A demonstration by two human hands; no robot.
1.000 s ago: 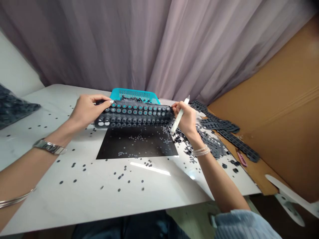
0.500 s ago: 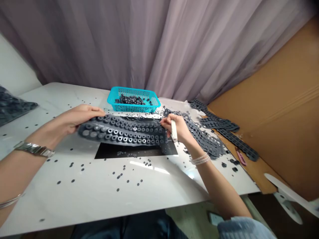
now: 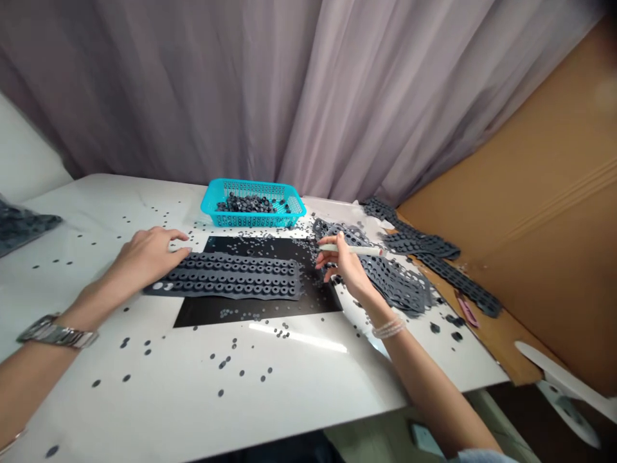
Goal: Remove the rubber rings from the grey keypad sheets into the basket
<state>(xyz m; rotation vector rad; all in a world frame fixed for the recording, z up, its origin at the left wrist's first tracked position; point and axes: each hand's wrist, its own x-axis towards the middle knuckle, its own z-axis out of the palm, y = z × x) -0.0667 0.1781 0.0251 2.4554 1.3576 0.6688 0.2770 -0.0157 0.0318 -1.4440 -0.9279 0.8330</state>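
Beyond the left hand, at the far edge of the white surface (image 3: 144,399), lies a plastic bag (image 3: 19,225) of dark rubber pieces, seemingly set aside within reach. The left hand (image 3: 147,256) is open and palm down, with a watch (image 3: 58,334) on its wrist. It rests just beside the left end of the rubber sheet (image 3: 231,276), probably keeping that end in place. The sheet lies flat on a black mat (image 3: 318,302) between the two hands, its rows of rings in even lines; the dark mat may be there to show up the small pieces. Loose discs (image 3: 226,360) are scattered on the surface toward the person from both hands. Ahead of the hands, a teal basket (image 3: 250,220) holds a heap of grey rings (image 3: 248,204), which keeps them gathered apart from the strewn discs. The right hand (image 3: 344,263) is closed around a white stick (image 3: 349,249), pinching it crosswise just above the mat's right corner. Beyond that hand lies a pile of sheets (image 3: 395,283), and further right, dark strips (image 3: 463,283) and a pink cutter (image 3: 466,310) sit on cardboard (image 3: 530,257).
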